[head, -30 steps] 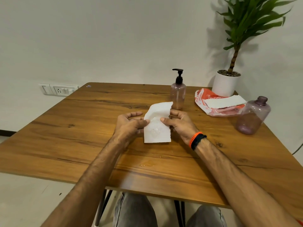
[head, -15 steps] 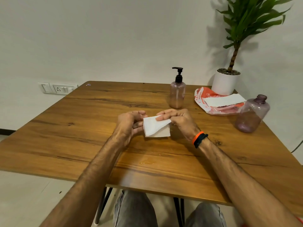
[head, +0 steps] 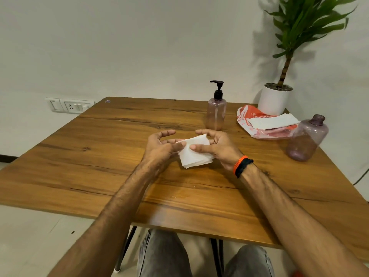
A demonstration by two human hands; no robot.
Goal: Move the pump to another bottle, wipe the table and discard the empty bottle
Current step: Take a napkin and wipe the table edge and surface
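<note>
Folded tissue — pinched between left hand and right hand.

On the table, the pump bottle stands behind the folded tissue. The open bottle stands far right, beside the tissue packet, which lies before the plant pot.

Head-worn view, facing forward and down (wide-angle), table near

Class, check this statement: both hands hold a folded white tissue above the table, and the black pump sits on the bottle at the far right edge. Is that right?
Not quite. The head view shows the pump on the bottle behind the hands; the right-edge bottle is open-necked. The left hand and right hand do hold the folded tissue above the table.
</note>
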